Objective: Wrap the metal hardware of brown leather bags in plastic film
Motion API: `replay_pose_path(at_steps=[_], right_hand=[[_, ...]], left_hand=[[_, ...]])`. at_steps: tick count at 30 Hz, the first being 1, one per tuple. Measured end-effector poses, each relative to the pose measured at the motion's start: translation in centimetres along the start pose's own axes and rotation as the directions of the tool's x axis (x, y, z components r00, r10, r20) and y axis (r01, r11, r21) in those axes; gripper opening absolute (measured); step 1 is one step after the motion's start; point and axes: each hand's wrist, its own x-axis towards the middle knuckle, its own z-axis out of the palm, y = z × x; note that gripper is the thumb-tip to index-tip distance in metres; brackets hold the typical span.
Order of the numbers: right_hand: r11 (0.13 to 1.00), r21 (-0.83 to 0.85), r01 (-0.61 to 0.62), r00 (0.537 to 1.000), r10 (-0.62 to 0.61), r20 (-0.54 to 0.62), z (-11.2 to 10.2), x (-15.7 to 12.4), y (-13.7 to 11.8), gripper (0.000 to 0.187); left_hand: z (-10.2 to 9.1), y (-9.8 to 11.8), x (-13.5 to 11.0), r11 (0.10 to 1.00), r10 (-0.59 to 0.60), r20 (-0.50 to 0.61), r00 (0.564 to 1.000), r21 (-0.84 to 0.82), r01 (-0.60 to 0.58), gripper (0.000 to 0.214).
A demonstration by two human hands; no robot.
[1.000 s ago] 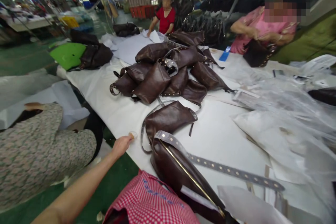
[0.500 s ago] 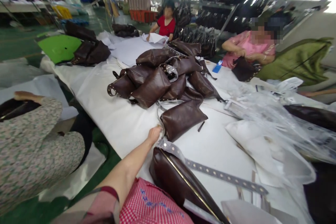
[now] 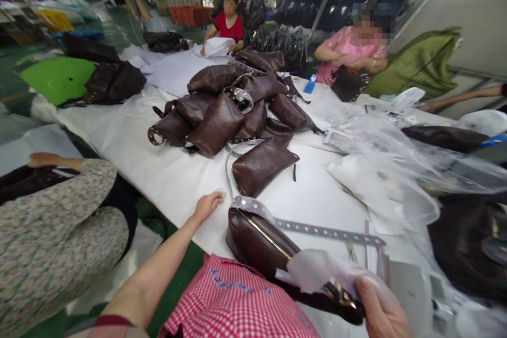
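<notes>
At the far left a co-worker's flowered sleeve (image 3: 59, 232) leans over the table edge, and beyond it a green sheet (image 3: 55, 76) lies by a few dark bags. The white table cover (image 3: 158, 169) runs from there across the whole bench.

The person's left hand (image 3: 206, 206) rests on the cover near its front edge, arm stretched out, fingertips bunched on a small pale piece (image 3: 219, 196); the piece is too small for me to tell what it is. Just to the right of that hand, close but not touching, lies the brown bag (image 3: 257, 240), on its side with a gold edge along its top, its near end over the red checked apron (image 3: 237, 301). A studded strap (image 3: 317, 230) in clear wrapping runs from the bag's top away to the right, flat on the cover.

Just behind the hand and bag sits a loose brown bag (image 3: 259, 166), and behind that the pile of brown bags (image 3: 229, 105).

Lower right, the right hand (image 3: 382, 311) is clenched on a sheet of white paper (image 3: 320, 269) that lies against the brown bag's right end. Crumpled plastic wrappers (image 3: 396, 153) cover the table's right side. Across the table, a person in red (image 3: 227, 24) and a person in pink (image 3: 348, 47) handle their own pieces.
</notes>
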Motion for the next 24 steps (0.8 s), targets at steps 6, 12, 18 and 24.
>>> replay_pose_path(at_steps=[6,12,18,24], right_hand=[[0.985,0.111,0.129,0.977,-0.146,0.159,0.0,0.0,-3.8,0.047],[0.959,0.14,0.246,0.932,-0.274,0.238,-0.2,0.0,-4.9,0.043],[0.935,0.054,0.35,0.911,-0.353,0.212,0.3,0.4,-5.1,0.036],[0.927,0.049,0.371,0.911,-0.374,0.172,1.1,1.2,-4.5,0.034]], left_hand=[[-2.9,7.1,-2.0,0.973,0.107,-0.222,0.969,-0.178,-0.149,0.02],[-6.2,21.5,-7.3,0.732,0.535,-0.141,0.833,-0.415,-0.541,0.047],[-5.8,29.6,-10.3,0.66,0.717,0.105,0.689,-0.419,-0.624,0.024],[-3.7,30.4,-9.5,0.627,0.729,0.169,0.663,-0.552,-0.549,0.024]])
